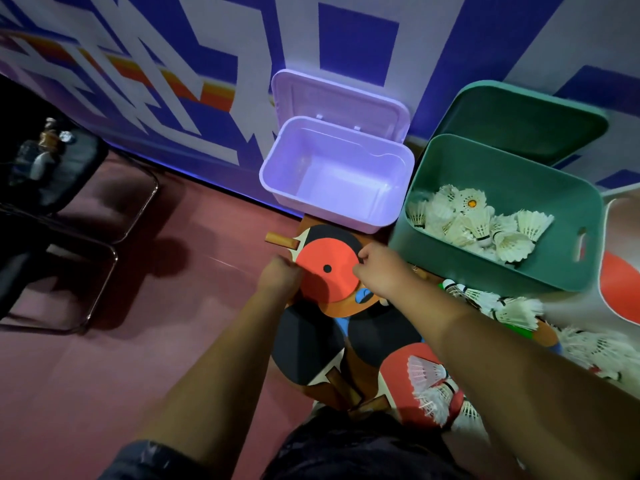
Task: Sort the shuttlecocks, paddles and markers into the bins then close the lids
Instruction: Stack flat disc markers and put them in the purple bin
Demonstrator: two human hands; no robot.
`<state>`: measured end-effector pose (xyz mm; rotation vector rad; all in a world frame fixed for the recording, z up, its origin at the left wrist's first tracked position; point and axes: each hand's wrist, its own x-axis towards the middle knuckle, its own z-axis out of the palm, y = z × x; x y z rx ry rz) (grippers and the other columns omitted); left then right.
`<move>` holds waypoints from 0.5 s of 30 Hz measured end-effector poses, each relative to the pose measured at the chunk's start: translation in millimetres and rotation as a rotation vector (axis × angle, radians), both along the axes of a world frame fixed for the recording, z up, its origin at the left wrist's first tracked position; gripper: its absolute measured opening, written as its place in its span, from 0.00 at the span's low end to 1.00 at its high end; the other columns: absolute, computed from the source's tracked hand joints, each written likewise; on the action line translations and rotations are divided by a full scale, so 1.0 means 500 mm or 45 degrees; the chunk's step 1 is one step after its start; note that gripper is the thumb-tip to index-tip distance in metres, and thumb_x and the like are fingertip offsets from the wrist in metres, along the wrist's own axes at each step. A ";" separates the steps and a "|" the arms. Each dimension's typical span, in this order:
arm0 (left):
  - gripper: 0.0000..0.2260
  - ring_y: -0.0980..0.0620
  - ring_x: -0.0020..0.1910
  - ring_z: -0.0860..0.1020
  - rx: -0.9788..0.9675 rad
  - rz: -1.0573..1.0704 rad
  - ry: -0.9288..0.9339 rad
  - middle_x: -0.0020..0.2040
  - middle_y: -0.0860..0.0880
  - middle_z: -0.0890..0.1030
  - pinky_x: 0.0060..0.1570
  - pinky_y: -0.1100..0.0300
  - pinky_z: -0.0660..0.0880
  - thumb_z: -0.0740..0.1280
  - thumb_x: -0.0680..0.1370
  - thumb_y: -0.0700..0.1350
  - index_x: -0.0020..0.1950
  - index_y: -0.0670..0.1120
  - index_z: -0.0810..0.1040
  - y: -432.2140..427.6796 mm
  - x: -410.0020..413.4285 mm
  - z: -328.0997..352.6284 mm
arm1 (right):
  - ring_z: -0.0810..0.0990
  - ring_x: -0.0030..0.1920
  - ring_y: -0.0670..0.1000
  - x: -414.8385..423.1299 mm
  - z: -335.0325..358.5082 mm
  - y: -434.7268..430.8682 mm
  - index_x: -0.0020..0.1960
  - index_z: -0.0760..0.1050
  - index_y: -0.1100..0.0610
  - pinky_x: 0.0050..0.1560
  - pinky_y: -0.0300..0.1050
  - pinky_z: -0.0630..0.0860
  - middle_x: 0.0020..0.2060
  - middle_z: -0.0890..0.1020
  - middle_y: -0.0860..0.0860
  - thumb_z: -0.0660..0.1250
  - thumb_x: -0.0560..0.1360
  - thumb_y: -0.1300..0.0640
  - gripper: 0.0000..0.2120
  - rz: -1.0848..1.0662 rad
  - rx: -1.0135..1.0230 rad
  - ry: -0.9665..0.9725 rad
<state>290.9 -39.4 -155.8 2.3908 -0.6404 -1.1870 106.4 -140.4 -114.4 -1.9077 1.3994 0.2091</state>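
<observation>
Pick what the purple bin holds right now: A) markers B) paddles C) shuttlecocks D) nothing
D: the purple bin shows only its bare floor, lid up, while the shuttlecocks lie in the green bin and the paddle is between both hands, outside it.

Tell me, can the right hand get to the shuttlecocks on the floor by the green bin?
Probably yes. The right hand is gripping the red paddle now, but the loose shuttlecocks lie uncovered just beside that arm, with nothing between.

1. Both hands, left hand [280, 277] and right hand [379, 268], grip a red paddle [327, 270] at its edges.
2. Purple bin [332, 174] stands open.
3. Green bin [498, 216] holds shuttlecocks [474, 221].
</observation>
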 end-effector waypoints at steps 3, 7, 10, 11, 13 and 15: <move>0.10 0.37 0.45 0.83 -0.030 -0.038 -0.009 0.41 0.42 0.83 0.44 0.52 0.76 0.69 0.78 0.49 0.45 0.42 0.80 0.003 -0.013 -0.012 | 0.83 0.48 0.59 0.019 -0.010 -0.001 0.52 0.79 0.58 0.40 0.44 0.71 0.47 0.82 0.55 0.67 0.77 0.54 0.08 -0.021 0.104 0.058; 0.08 0.38 0.39 0.84 -0.055 -0.012 -0.043 0.38 0.42 0.84 0.45 0.47 0.83 0.70 0.76 0.48 0.40 0.46 0.76 0.014 -0.022 -0.015 | 0.87 0.44 0.61 0.038 -0.028 0.001 0.52 0.80 0.60 0.39 0.45 0.76 0.45 0.85 0.60 0.66 0.76 0.55 0.10 -0.116 0.315 0.089; 0.10 0.38 0.40 0.84 -0.078 0.089 0.047 0.39 0.43 0.84 0.45 0.46 0.84 0.73 0.73 0.49 0.40 0.47 0.75 0.016 -0.022 -0.019 | 0.86 0.38 0.60 0.040 -0.034 0.003 0.53 0.79 0.62 0.36 0.45 0.76 0.43 0.85 0.59 0.66 0.75 0.56 0.11 -0.203 0.366 0.066; 0.09 0.38 0.42 0.85 -0.085 0.118 0.090 0.40 0.44 0.84 0.45 0.44 0.84 0.74 0.71 0.50 0.42 0.47 0.76 0.018 -0.018 -0.026 | 0.83 0.36 0.59 0.039 -0.035 0.004 0.53 0.79 0.62 0.35 0.44 0.74 0.41 0.83 0.58 0.67 0.76 0.56 0.10 -0.232 0.363 0.045; 0.10 0.39 0.47 0.85 -0.113 0.190 0.179 0.47 0.44 0.85 0.48 0.40 0.85 0.72 0.71 0.51 0.50 0.50 0.80 0.020 -0.013 -0.042 | 0.78 0.36 0.56 0.034 -0.034 0.006 0.49 0.77 0.60 0.33 0.43 0.70 0.38 0.79 0.55 0.69 0.76 0.55 0.08 -0.307 0.353 0.000; 0.08 0.38 0.49 0.84 -0.175 0.302 0.276 0.52 0.42 0.83 0.46 0.37 0.85 0.69 0.78 0.46 0.57 0.49 0.80 0.021 -0.021 -0.021 | 0.78 0.37 0.57 0.026 -0.032 0.005 0.44 0.76 0.58 0.32 0.42 0.68 0.35 0.77 0.54 0.70 0.76 0.54 0.08 -0.396 0.353 -0.056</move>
